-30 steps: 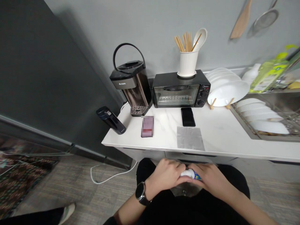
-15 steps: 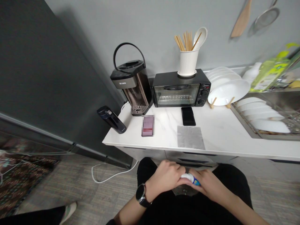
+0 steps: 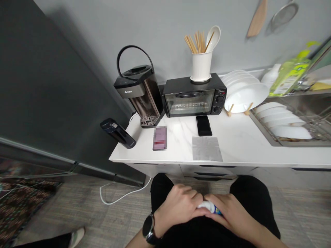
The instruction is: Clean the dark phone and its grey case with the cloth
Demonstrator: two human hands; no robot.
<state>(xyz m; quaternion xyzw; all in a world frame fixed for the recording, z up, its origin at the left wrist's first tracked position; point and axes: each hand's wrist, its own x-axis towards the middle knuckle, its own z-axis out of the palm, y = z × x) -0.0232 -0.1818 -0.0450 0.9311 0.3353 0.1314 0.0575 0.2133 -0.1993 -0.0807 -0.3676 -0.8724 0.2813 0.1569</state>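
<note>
My left hand (image 3: 181,202) and right hand (image 3: 231,210) curl closed round a small, white-and-blue, plastic-looking tube (image 3: 206,205), in front of the shiny white table (image 3: 179,151). It looks light and smooth, best held round its middle.

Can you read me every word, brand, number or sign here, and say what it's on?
"Midea", small but just readable: toaster oven.
Pale logo, too small to read: water dispenser.
Tiny mark, too small: dark flask.
Label, too blurred: green soap bottle.
Print, too small and partly covered: white-and-blue container.
Pixelated, unreadable: purple item.
</note>
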